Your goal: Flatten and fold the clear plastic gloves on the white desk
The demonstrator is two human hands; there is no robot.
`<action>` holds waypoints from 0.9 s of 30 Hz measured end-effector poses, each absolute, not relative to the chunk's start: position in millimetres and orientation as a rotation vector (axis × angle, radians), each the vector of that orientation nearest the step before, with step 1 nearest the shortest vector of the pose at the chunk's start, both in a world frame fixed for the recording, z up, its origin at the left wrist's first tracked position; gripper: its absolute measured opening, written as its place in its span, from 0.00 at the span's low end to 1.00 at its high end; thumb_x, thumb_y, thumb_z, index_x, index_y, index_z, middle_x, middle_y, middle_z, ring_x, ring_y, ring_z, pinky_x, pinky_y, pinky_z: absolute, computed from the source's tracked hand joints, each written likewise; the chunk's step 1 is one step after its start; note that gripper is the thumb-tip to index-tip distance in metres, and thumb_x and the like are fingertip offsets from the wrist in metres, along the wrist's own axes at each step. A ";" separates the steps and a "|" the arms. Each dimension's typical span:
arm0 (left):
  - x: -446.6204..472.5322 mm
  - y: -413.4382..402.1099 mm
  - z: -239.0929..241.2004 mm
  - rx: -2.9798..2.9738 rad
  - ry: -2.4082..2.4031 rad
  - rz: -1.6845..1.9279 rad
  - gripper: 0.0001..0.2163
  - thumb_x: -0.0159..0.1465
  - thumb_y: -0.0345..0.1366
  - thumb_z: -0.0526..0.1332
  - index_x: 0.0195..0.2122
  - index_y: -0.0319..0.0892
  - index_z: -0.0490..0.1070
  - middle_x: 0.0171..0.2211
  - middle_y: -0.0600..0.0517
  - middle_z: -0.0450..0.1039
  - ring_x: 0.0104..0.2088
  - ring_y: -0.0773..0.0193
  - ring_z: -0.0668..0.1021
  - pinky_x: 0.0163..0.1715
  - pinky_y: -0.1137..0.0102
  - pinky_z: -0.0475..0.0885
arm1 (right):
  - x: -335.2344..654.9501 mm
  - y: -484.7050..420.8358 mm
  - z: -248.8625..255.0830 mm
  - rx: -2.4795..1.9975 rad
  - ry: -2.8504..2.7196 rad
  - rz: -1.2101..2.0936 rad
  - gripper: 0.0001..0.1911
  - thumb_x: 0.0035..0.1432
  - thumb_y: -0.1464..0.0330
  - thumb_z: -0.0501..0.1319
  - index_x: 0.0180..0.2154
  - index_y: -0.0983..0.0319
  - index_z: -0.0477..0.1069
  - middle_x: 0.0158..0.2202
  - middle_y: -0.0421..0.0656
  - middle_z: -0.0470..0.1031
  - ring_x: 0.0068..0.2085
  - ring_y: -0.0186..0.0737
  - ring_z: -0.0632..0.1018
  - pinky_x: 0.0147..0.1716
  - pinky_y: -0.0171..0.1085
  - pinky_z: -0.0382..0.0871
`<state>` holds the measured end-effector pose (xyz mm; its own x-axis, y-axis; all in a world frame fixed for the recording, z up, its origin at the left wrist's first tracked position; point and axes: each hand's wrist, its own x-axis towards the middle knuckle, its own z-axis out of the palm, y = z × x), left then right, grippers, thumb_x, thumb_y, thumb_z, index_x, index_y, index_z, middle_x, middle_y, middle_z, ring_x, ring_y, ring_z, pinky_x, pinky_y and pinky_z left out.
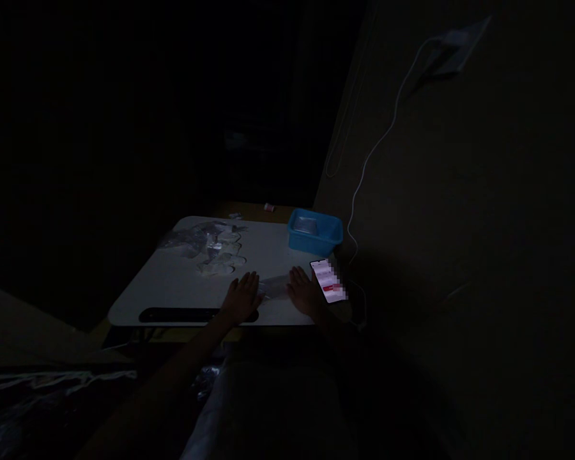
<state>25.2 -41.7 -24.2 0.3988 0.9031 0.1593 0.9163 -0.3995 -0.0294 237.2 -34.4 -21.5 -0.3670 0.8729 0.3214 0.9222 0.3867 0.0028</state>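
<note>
In the dim head view, a clear plastic bag [275,287] lies flat on a white table [182,291]. My left hand [242,297] rests at the bag's left end, palm down with fingers stretched out. At its right end, my right hand [303,291] also lies flat with fingers extended. Whether anything is inside the bag is too dark to tell. Several small pale pieces [223,262] sit at the table's left, beside crumpled clear plastic [189,239]. A lit phone [329,281] is just right of my right hand.
A blue plastic basket [314,243] holding a clear packet [305,224] stands at the back right. A white cable [364,166] hangs from a wall socket [455,48]. A dark slot [177,314] runs along the table's front edge. A small pink-and-white item [269,207] lies behind the table.
</note>
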 end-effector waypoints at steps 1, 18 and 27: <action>25.2 -41.6 -24.0 -2.532 -1.658 -0.171 0.25 0.63 0.43 0.43 0.59 0.35 0.52 0.60 0.43 0.50 0.60 0.53 0.55 0.54 0.57 0.53 | 239.9 -33.1 -22.4 -1.581 -2.372 -0.279 0.26 0.63 0.60 0.39 0.55 0.66 0.58 0.58 0.50 0.56 0.60 0.45 0.54 0.56 0.56 0.39; 24.8 -41.0 -24.6 -2.532 -1.641 -0.210 0.25 0.63 0.43 0.43 0.58 0.35 0.53 0.60 0.41 0.51 0.59 0.53 0.56 0.54 0.56 0.53 | 205.6 -45.1 -9.0 -1.493 -2.442 -0.233 0.26 0.63 0.60 0.38 0.58 0.66 0.52 0.61 0.48 0.51 0.62 0.42 0.49 0.58 0.51 0.35; 24.0 -39.9 -28.7 -2.519 -1.640 -0.207 0.25 0.63 0.43 0.42 0.59 0.36 0.53 0.60 0.43 0.51 0.59 0.53 0.55 0.54 0.56 0.53 | 198.1 -46.7 -15.3 -1.457 -2.503 -0.108 0.25 0.63 0.60 0.38 0.57 0.65 0.54 0.60 0.48 0.53 0.61 0.40 0.51 0.57 0.54 0.34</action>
<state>24.0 -39.9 -28.7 0.4006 0.8976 0.1842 0.9152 -0.4017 -0.0328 198.1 -46.7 -15.3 -0.4722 0.8467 0.2451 0.8646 0.4990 -0.0580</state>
